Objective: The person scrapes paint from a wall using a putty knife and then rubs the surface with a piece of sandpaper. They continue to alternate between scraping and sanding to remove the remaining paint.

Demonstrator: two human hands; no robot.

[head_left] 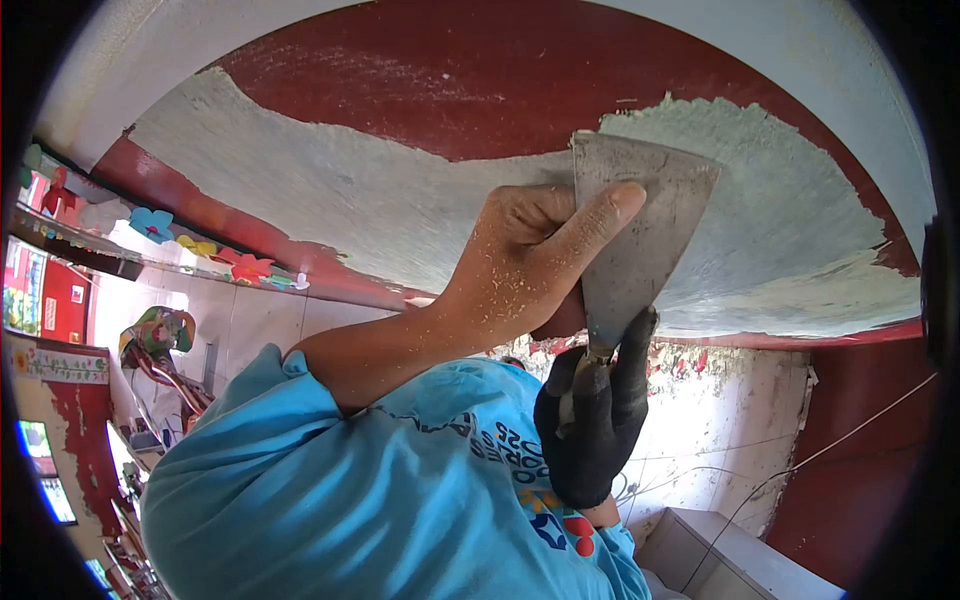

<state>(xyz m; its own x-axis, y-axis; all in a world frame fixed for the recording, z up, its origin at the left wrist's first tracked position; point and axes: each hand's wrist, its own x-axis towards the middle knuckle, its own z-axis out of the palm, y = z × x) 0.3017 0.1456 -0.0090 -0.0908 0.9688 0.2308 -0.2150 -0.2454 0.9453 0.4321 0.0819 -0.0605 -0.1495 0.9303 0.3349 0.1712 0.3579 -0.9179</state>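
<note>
A scraper (645,215) with a wide, worn metal blade stands upright in front of a partly stripped surface. My bare left hand (535,250), specked with pale flakes, presses its thumb on the blade's face; its other fingers are mostly hidden behind the blade. In a black glove, my right hand (595,430) is closed round the handle just below the blade. Behind both, the surface shows red paint (440,80) above and a bare grey area (380,195) with ragged paint edges. The blade's top edge overlaps the border between red and grey.
Paper flowers (152,223) line a ledge at the left. A thin cable (800,465) runs across the lower right, near a grey box-like piece (705,550). Paint is flaking off the white wall (730,420) behind. My blue shirt (330,480) fills the bottom.
</note>
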